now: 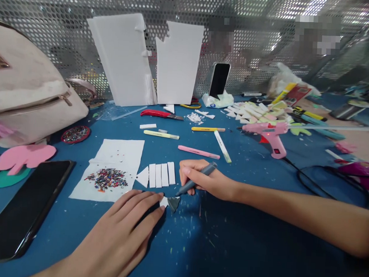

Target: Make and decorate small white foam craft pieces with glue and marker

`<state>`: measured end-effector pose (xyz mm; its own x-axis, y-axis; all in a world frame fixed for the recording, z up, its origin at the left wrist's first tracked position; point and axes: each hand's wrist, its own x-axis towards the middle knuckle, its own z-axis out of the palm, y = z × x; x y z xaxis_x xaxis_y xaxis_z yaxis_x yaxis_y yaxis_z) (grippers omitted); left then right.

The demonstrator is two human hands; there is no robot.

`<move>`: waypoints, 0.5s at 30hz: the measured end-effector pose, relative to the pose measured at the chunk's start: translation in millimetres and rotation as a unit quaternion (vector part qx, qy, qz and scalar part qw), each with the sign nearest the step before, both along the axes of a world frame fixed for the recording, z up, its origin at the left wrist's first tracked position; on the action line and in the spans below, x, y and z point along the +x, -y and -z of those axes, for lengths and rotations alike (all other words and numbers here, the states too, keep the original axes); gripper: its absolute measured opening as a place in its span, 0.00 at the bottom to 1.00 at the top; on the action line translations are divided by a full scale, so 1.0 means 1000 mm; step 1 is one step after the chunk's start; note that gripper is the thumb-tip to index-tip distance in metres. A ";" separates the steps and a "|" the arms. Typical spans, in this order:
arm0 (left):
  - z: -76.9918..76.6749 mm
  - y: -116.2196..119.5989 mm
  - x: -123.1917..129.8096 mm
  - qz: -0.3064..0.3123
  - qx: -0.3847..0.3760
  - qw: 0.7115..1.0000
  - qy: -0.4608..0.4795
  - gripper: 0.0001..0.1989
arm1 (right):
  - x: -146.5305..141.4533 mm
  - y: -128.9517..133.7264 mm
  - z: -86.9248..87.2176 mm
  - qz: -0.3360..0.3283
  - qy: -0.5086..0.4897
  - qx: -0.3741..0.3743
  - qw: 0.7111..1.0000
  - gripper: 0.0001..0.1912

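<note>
My right hand (201,176) is closed around a grey marker (198,180), its tip slanting down and left close to a small white foam board piece (173,203). That piece has a dark grey, triangular end. My left hand (133,225) lies low on the table with fingers stretched; its fingertips hold the piece's white left end and hide part of it. Just above are several white strips (161,175) in a row, with a white triangular piece (143,177) at their left. Left of these, mixed coloured beads (109,179) lie on a white paper sheet (131,150).
A black phone (27,205) lies left, near a backpack (32,84). Yellow (161,134) and pink highlighters (198,151) lie ahead, with a red utility knife (161,114) behind. A pink glue gun (267,135) and its cable are right. White boards (123,63) lean against perforated metal.
</note>
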<state>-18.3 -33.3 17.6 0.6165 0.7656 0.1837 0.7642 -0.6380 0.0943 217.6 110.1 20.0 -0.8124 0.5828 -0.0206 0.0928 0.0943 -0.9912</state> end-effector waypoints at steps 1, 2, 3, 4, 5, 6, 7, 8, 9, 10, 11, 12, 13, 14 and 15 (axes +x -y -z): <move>0.000 -0.001 -0.001 0.007 0.008 1.000 -0.003 0.26 | 0.000 0.000 0.000 -0.004 0.004 -0.003 1.000 0.20; 0.000 -0.002 -0.001 0.016 0.017 1.000 -0.006 0.26 | 0.000 0.000 0.000 -0.009 0.007 -0.005 1.000 0.21; 0.000 -0.002 -0.001 0.024 0.027 0.999 -0.005 0.25 | 0.000 0.000 0.000 -0.012 0.008 -0.006 1.000 0.21; 0.001 -0.002 -0.001 0.027 0.034 0.999 -0.003 0.25 | 0.000 0.000 0.000 -0.010 0.008 -0.007 1.000 0.22; 0.001 -0.002 -0.001 0.023 0.037 0.999 -0.003 0.25 | 0.000 0.000 -0.001 -0.003 0.009 -0.007 1.000 0.21; 0.001 -0.003 -0.001 0.013 0.036 0.999 -0.005 0.25 | 0.000 0.000 -0.001 0.004 0.011 -0.007 1.000 0.20; 0.001 -0.003 0.000 0.005 0.034 0.999 -0.009 0.25 | 0.000 0.000 -0.001 0.006 0.012 -0.007 1.000 0.19; 0.001 -0.003 0.000 0.003 0.038 0.999 -0.010 0.24 | 0.001 -0.001 -0.001 0.002 0.013 -0.008 1.000 0.19; 0.000 -0.004 0.000 0.005 0.044 0.999 -0.013 0.24 | 0.001 -0.001 -0.001 -0.006 0.012 -0.010 1.000 0.19; 0.000 -0.005 0.000 0.012 0.053 0.998 -0.015 0.24 | 0.001 -0.001 -0.001 -0.012 0.009 -0.013 1.000 0.19; 0.000 -0.006 0.000 0.020 0.065 0.998 -0.012 0.24 | 0.001 -0.001 -0.001 -0.015 0.003 -0.015 1.000 0.19; -0.001 -0.007 0.000 0.027 0.074 0.997 -0.010 0.23 | 0.002 -0.001 -0.001 -0.013 -0.002 -0.015 1.000 0.19; 0.000 -0.007 0.000 0.029 0.080 0.996 -0.007 0.23 | 0.002 -0.001 -0.001 -0.010 -0.006 -0.013 1.000 0.18; 0.000 -0.008 0.000 0.030 0.080 0.996 -0.007 0.23 | 0.002 -0.001 -0.001 -0.010 -0.008 -0.010 1.000 0.17; 0.001 -0.007 0.000 0.029 0.075 0.997 -0.008 0.23 | 0.002 -0.001 0.000 -0.014 -0.009 -0.008 1.000 0.17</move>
